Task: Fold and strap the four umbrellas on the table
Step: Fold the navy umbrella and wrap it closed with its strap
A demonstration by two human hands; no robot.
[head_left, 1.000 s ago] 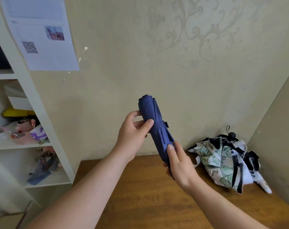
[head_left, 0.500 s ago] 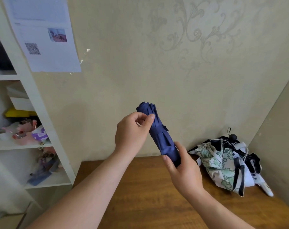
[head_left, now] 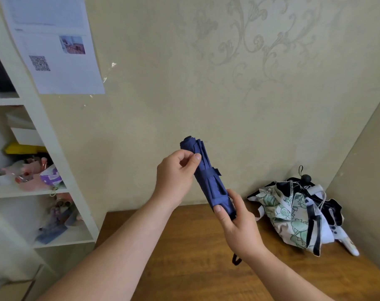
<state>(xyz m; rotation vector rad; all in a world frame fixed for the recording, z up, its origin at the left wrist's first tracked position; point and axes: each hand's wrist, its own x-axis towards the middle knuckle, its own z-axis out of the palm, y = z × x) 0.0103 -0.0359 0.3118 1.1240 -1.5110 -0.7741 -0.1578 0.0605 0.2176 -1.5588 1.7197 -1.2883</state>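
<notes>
Right hand (head_left: 239, 227) clasps the blue umbrella (head_left: 208, 181) at its lower end; left hand (head_left: 176, 177) pinches the top, roll tilted up-left.

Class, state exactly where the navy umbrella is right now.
In the head view the navy umbrella is mid-frame, tilted above the table, its top in the left hand, its bottom in the right hand, left of the floral umbrella pile.
</notes>
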